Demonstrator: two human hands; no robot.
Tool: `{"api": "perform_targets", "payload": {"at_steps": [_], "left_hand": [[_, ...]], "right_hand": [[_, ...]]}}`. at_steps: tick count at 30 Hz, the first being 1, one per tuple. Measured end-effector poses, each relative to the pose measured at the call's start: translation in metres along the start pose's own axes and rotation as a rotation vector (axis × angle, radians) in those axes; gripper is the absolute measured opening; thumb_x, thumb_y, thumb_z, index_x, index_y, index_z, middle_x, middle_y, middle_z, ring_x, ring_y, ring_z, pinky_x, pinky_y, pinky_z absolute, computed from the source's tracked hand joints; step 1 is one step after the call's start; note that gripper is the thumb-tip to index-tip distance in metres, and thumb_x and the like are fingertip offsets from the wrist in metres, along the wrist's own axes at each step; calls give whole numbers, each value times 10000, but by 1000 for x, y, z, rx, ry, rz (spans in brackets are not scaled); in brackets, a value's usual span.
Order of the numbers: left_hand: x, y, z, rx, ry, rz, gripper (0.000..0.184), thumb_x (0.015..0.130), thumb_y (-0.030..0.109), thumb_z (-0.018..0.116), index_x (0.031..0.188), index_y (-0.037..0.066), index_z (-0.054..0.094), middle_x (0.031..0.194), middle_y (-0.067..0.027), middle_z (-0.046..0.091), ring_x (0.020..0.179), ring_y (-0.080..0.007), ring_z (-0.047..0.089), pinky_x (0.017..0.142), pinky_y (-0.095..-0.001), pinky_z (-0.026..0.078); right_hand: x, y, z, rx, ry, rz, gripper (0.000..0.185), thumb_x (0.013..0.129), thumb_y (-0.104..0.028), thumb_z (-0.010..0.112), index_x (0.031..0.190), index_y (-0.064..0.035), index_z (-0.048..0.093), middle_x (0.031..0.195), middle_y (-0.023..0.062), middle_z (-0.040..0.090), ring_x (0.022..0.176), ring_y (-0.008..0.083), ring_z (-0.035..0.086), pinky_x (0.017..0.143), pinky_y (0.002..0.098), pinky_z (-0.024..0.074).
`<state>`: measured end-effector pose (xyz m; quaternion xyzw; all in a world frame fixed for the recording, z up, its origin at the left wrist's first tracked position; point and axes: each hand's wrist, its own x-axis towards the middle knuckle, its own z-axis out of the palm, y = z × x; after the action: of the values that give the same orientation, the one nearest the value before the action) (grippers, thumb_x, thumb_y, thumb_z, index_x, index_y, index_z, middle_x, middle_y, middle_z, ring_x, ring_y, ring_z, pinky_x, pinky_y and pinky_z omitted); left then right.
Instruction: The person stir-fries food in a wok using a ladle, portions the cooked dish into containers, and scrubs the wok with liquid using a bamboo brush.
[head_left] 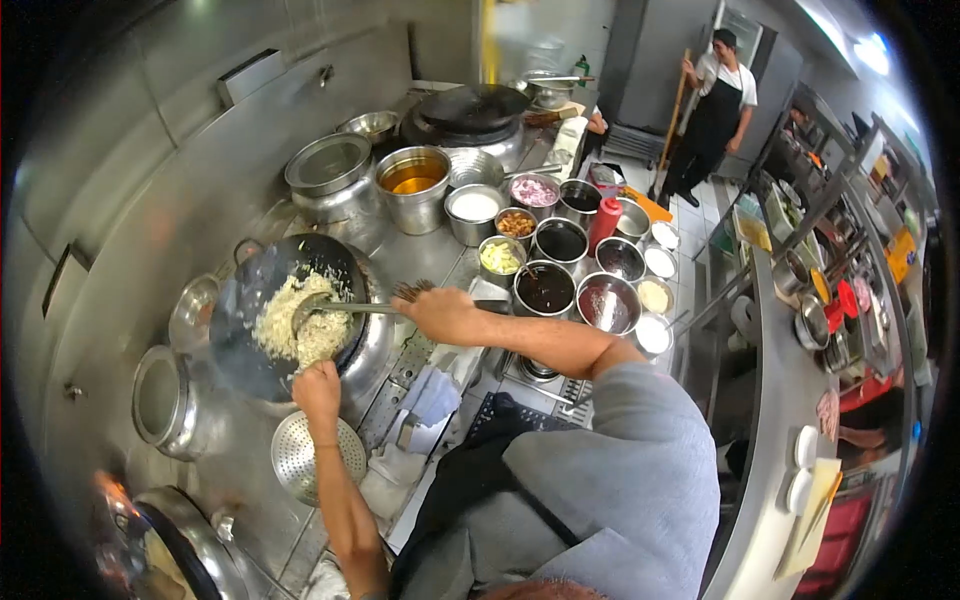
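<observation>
While in right fingers (415, 312), plain ladle (362, 308)

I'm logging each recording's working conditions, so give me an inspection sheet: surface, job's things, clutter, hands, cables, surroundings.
Surface: steel worktop, running along a steel wall.
Job's things: wok with pale, rice-like food; the ladle has its bowl in the food.
Clutter: perforated strainer beside the wok; crumpled cloth; steel containers grouped together, a red bottle among them.
Hands: right hand, grip closed on the ladle's handle; left hand, grip closed at the wok's edge.
Cables: nothing seen.
Surroundings: flame at lower left; a person standing with a wooden pole; second counter at right.
</observation>
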<state>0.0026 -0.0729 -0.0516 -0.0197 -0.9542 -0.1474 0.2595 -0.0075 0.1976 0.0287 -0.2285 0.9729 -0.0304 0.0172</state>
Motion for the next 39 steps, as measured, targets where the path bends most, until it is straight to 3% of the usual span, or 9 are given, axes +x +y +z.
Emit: {"api": "perform_targets", "payload": {"at_steps": [4,9,10,14,24,27,28,34,39], "left_hand": [[-40,53,-30,-97,91,99,362,848,238,562,558,24,598,572,-220,566,518,-408,572,509,-483,457],[-19,3,17,-153,-31,-61,345,865,279,550,631,44,647,641,-206,603,557,-402,590,508,-481,443],[-17,0,14,-135,-104,-107,320,849,279,563,628,70,662,641,-188,615,566,-385,603,515,-474,456],[-8,49,-74,-167,41,6,278,817,221,571,572,98,616,597,-159,593,518,-344,590,500,-430,455],[-53,31,-5,-160,-90,-52,311,842,240,539,611,74,662,607,-156,635,490,-318,608,537,-432,520],[-65,35,-23,-156,231,84,321,812,220,562,541,61,630,574,-165,618,478,-329,610,523,-443,511],[-67,38,-40,-178,-53,-109,317,809,206,566,532,60,622,562,-168,607,485,-333,613,521,-442,508],[14,34,-86,-214,132,-24,320,801,242,602,541,56,610,551,-175,572,513,-368,588,492,-444,478],[10,25,-49,-206,56,-89,284,791,241,593,574,66,651,606,-173,622,564,-357,630,568,-461,515]], "right_hand": [[21,-8,18,-31,100,-41,620,796,-102,611,1392,-157,448,766,135,678,678,289,695,562,417,558],[-8,18,-1,92,119,-107,657,788,-79,579,1413,-221,432,763,133,645,662,274,665,564,419,538],[-28,13,-59,139,-139,-3,625,811,-90,581,1402,-241,446,775,138,652,700,281,666,578,407,532],[-78,40,-146,-69,-92,-25,549,789,-103,669,1291,-307,574,883,120,686,785,319,662,711,433,522],[10,-1,-9,89,95,6,465,866,-184,622,1319,-262,550,921,214,668,819,392,658,736,470,533],[-24,24,-53,115,-13,74,450,883,-171,607,1323,-245,548,942,194,674,872,368,656,769,464,523],[-34,32,-70,125,-24,26,465,859,-153,635,1309,-242,562,951,193,671,896,361,651,778,460,515],[-57,23,-116,-2,-52,4,471,788,-159,683,1244,-252,616,992,157,682,917,337,653,808,431,509],[29,-14,-34,105,49,1,352,879,-217,591,1230,-221,622,968,193,675,886,377,650,789,484,508]]}}
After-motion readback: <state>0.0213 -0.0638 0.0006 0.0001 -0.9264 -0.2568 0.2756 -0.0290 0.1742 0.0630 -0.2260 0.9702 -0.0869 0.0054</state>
